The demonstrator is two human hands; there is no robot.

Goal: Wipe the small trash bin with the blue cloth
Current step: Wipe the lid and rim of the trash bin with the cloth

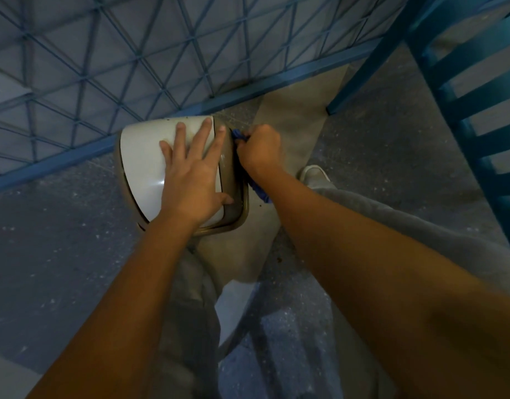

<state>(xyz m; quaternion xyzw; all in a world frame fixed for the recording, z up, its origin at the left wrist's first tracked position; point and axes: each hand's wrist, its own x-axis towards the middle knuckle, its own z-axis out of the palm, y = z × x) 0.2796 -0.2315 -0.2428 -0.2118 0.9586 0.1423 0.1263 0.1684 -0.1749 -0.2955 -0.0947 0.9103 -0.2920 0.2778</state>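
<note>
We have the left hand [190, 180] flat on the small trash bin [141, 168], palm on its white lid [161, 131]. Fingers are straight and spread, and the thumb sits on the taupe rim [243, 197] at the near corner. Nothing is curled, so it presses and does not grip.

Our right hand [258, 151] is a closed fist around the blue cloth [261, 193], just right of the left hand's fingertips. The fist is against the bin's right side, below the rim. One bit of cloth pokes out at the far side of the fist, next to the rim. A longer tail hangs out on the near side, under the wrist. We can't tell how much cloth touches the bin wall, because the fist hides it.

The bin is tilted, with its lid facing up at us. Just beyond both hands is a blue wire grille [104, 67]. Well right of the fist is a blue slatted frame [463, 90]. Near the right wrist is a white shoe [314, 174], with a grey trouser leg [392, 226] along the forearm. Under the fist a beige strip [294, 125] runs across the speckled floor [46, 254].
</note>
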